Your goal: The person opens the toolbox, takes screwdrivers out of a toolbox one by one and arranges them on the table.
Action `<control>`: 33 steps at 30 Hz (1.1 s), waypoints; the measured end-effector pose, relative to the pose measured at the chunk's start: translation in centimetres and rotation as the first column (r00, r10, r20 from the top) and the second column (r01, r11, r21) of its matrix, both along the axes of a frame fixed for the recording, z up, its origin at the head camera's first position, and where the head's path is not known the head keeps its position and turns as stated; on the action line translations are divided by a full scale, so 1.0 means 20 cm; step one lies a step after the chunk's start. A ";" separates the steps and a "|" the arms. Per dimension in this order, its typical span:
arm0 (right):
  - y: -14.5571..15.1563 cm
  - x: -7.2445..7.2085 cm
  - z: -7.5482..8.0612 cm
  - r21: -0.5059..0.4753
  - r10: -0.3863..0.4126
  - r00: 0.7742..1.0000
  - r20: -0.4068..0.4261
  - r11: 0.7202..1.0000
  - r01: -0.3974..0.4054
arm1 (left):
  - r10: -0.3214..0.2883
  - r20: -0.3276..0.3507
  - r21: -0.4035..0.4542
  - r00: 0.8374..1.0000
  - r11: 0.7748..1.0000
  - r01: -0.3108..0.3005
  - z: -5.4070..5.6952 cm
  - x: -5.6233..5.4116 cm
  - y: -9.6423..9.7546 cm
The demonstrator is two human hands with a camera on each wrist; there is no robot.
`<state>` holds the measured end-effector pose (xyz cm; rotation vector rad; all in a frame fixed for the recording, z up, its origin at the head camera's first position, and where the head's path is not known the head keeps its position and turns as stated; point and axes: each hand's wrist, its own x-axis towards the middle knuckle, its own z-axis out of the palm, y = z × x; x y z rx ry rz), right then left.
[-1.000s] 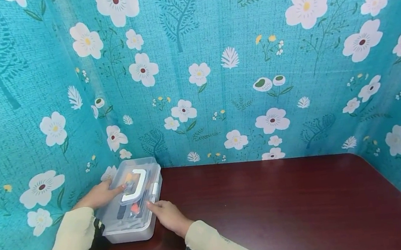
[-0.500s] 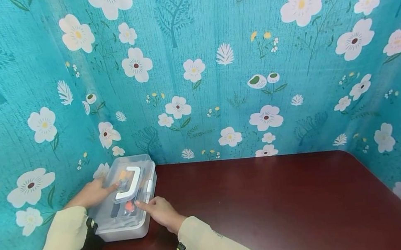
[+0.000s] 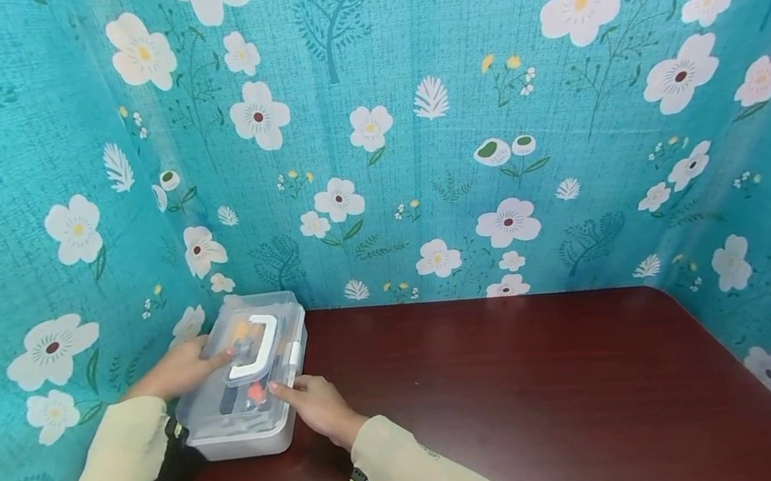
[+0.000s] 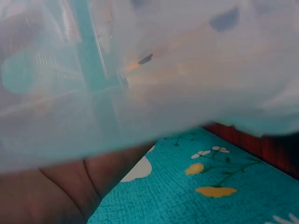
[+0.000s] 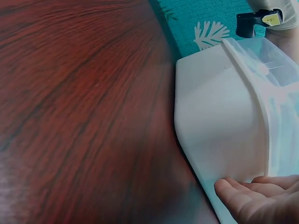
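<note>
Left hand (image 3: 184,368): grips the left side of the storage box (image 3: 255,447), thumb over the lid (image 3: 204,408).
Right hand (image 3: 319,409): grips the box by its right edge, thumb on the lid's border, fingertips against the side wall in the right wrist view.
Box position: between both hands, on the counter (image 3: 519,384).
Left margin: tight; the floral curtain (image 3: 387,192) is just beside the left hand.
Right margin: wide; the counter runs from the right hand to its rounded far corner.
Far margin: narrow, the box's far end near the back curtain.
Long axis: leads away from the person past both hands, far end slanting slightly rightward.
Handle (image 3: 269,343): folded down on the lid, its long bar toward the right hand's side.
Latch (image 3: 295,353): on the right long side, just beyond the right hand.
Contents: orange and red patches blurred through the lid; identity unclear.
Hidden: most left fingers, behind the box.
Cut off: both sleeves, below the hands, at the head view's lower border.
Left wrist view: mostly blurred plastic above the hand.
</note>
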<state>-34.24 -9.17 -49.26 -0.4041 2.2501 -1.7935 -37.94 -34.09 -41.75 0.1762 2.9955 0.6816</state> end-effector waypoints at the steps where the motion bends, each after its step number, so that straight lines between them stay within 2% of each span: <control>1: 0.01 0.00 0.00 -0.010 0.004 1.000 -0.005 1.000 -0.004 | -0.003 0.004 0.001 1.000 1.000 0.003 0.00 0.00 0.01; 7: 0.08 0.01 -0.01 -0.053 0.019 1.000 -0.017 0.998 -0.020 | -0.006 0.019 0.029 1.000 1.000 0.006 -0.02 0.02 0.07; 15: 0.16 0.03 -0.03 -0.061 -0.022 0.999 -0.026 0.998 0.020 | 0.003 0.021 0.070 1.000 0.998 -0.005 0.01 0.05 0.14; 23: 0.21 0.08 -0.04 -0.195 -0.020 0.999 0.035 0.980 0.026 | 0.013 0.001 0.084 1.000 0.996 -0.013 -0.01 0.10 0.20; 33: 0.27 0.13 -0.04 -0.262 -0.021 0.999 0.049 0.964 0.034 | 0.034 0.004 0.149 0.999 0.988 -0.034 -0.01 0.18 0.27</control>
